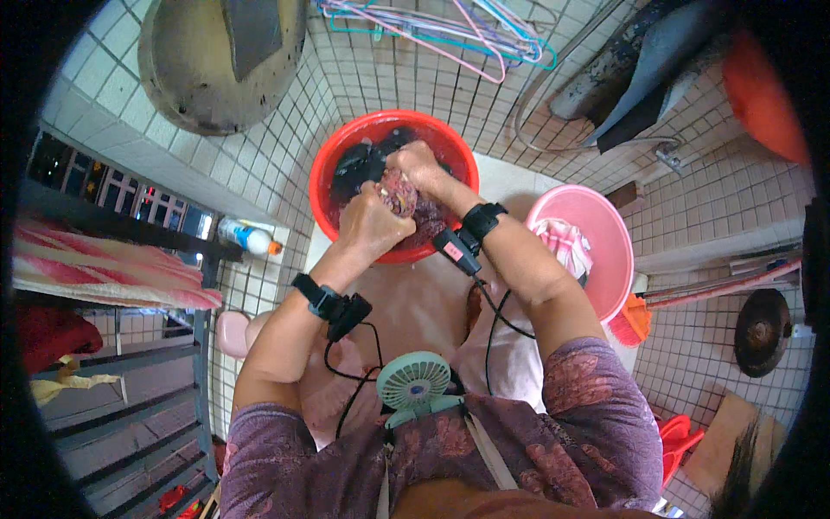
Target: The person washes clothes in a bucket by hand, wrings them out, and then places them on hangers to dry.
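Both of my hands are over a red plastic basin (320, 214) on the floor. Between them is a bunched, wet-looking patterned cloth in reddish purple (397, 193). My left hand (374, 220) grips its near end, and my right hand (415, 165) grips its far end. Part of the cloth hangs down toward the basin's near right side. Dark wet fabric (355, 167) lies in the liquid behind my hands. My fingers are partly hidden by the backs of the hands and the cloth.
A pink basin (613, 240) with pink-and-white cloth (563, 243) stands at right, near an orange brush (632, 320). A white bottle with an orange cap (249, 238) lies at left. Hangers (441, 36) hang on the far wall. Black cables (499, 318) trail from my wrist devices.
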{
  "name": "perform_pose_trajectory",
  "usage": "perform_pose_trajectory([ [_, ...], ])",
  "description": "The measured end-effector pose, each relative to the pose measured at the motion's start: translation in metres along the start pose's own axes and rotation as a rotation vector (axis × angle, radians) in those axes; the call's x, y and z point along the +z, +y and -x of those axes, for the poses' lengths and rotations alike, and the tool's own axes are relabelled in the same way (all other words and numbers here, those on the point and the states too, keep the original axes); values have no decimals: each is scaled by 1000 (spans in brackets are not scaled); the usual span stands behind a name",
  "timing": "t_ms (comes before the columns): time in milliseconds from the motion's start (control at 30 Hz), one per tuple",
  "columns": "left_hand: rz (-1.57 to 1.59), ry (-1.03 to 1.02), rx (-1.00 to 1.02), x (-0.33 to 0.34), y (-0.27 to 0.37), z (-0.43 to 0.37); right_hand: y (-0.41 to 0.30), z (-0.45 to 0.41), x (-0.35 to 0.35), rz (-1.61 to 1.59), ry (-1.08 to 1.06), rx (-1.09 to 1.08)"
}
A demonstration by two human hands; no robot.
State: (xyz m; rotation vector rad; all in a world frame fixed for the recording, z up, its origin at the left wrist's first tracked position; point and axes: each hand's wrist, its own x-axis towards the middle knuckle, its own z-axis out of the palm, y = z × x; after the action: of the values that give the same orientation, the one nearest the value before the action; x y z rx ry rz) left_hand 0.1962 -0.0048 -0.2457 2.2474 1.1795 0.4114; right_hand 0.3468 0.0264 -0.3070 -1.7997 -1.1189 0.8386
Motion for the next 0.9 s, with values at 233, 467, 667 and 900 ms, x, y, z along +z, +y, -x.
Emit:
perform_pose_trajectory([
  [233,-62,14,37,2,2,6,0,8,1,-88,39,51],
  [467,1427,-81,-256,-42,-16,-2,-59,37,-45,-598,-182,-38],
  [667,1824,-90,14,-103,-31,4,-101,-2,-154,-78,543,-130],
  [900,1781,85,49,-122,-32,13,-136,-56,-239,598,736,-163],
])
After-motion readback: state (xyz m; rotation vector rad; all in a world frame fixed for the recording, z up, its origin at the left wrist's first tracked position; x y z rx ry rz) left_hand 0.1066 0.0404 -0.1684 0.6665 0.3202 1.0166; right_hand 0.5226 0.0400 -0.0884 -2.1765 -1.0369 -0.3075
